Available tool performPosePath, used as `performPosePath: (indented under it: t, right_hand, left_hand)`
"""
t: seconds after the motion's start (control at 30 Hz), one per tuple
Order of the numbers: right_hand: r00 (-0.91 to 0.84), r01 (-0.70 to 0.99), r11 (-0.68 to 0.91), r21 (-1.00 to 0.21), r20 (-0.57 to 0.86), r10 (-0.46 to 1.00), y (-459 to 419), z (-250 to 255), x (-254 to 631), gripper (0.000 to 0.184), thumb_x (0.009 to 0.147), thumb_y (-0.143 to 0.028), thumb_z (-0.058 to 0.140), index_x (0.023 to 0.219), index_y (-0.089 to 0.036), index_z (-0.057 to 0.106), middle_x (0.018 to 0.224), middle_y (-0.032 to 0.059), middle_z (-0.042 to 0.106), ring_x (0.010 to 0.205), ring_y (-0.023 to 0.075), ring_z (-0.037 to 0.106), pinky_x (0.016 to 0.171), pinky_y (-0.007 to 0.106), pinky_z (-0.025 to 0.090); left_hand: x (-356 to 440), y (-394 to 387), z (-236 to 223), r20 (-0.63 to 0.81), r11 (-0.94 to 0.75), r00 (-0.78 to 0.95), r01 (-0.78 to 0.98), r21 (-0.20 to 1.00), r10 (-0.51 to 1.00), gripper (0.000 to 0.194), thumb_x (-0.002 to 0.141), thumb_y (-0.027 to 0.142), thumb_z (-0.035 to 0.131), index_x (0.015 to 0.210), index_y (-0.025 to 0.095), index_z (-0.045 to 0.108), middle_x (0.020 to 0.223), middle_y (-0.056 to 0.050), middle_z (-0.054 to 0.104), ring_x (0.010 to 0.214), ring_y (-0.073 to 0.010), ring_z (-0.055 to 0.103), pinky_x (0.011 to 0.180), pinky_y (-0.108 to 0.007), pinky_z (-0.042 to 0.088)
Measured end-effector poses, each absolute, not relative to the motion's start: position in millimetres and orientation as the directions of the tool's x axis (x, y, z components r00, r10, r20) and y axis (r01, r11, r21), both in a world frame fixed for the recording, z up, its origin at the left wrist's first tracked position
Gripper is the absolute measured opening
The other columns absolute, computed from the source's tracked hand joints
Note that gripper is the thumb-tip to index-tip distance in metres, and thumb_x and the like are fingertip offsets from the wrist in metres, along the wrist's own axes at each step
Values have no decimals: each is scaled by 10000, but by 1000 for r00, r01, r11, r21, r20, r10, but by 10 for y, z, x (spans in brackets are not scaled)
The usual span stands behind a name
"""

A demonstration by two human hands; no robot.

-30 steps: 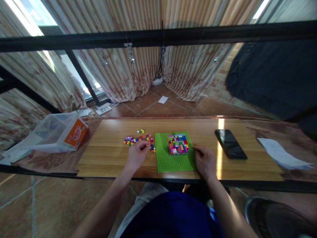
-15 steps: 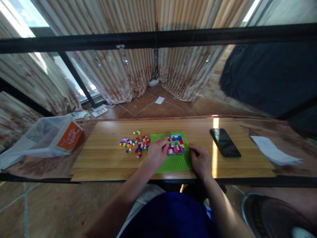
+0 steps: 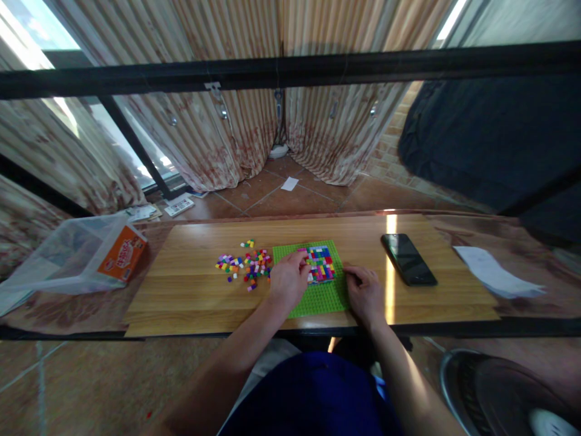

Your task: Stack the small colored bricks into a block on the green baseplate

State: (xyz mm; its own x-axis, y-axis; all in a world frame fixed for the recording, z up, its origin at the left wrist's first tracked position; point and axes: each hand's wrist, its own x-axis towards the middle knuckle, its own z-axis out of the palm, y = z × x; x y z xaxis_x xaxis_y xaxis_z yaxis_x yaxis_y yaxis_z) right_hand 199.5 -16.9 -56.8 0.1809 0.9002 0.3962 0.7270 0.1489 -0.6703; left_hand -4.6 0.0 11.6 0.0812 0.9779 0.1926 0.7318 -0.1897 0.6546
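A green studded baseplate (image 3: 313,301) lies on the wooden board. Small toy bricks in many colours form a tight rectangular patch (image 3: 323,266) on its upper part. My left hand (image 3: 289,278) reaches over the plate's left side, thumb and fingers pinched together at the patch's left edge; whatever is between the fingertips is too small to make out. Curled at the plate's right edge is my right hand (image 3: 365,293), with any thing inside its fingers hidden. A heap of loose toy bricks (image 3: 257,264) spreads just left of the plate.
On the right of the wooden board (image 3: 181,284) lies a black phone (image 3: 408,259). White paper (image 3: 494,272) sits beyond it. A clear plastic bin (image 3: 68,251) with an orange label stands at the left. A dark metal bar (image 3: 254,71) crosses above the board.
The whole view has shifted slightly. Both hands keep nearly the same places on the baseplate, and the left fingers stay at the brick patch's left edge.
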Motion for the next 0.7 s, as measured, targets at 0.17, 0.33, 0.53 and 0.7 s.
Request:
performPosePath:
  t: [0.17, 0.33, 0.53, 0.7]
  right_hand:
    - [174, 727, 156, -669, 399, 900, -170, -562, 1995, 243, 863, -274, 481, 867, -202, 713, 906, 86, 715, 870, 239, 590, 815, 398, 466]
    - [183, 717, 154, -680, 397, 900, -177, -534, 1982, 244, 861, -281, 479, 865, -207, 711, 900, 82, 716, 873, 240, 590, 824, 402, 464]
    - [184, 721, 144, -678, 387, 903, -176, -529, 1982, 244, 855, -277, 481, 861, -203, 714, 902, 86, 717, 871, 242, 591, 824, 403, 464]
    - [177, 725, 144, -673, 385, 906, -173, -537, 1989, 247, 852, -273, 477, 862, -204, 714, 907, 84, 716, 871, 240, 590, 822, 400, 463]
  left_hand:
    - [-29, 19, 82, 188, -167, 51, 722, 672, 981, 277, 827, 184, 629, 1100, 208, 668, 920, -39, 725, 844, -181, 665, 848, -324, 508]
    - [-21, 14, 84, 191, -162, 37, 698, 697, 981, 290, 821, 194, 635, 1108, 219, 665, 913, -31, 731, 857, -186, 669, 866, -331, 505]
    - [-70, -21, 119, 165, -157, 47, 636, 756, 985, 322, 841, 169, 576, 1155, 195, 643, 928, -46, 740, 826, -180, 680, 821, -318, 522]
    - [-70, 0, 163, 129, -112, 14, 593, 797, 992, 287, 869, 164, 516, 1118, 189, 656, 895, -48, 746, 766, -170, 683, 750, -297, 528]
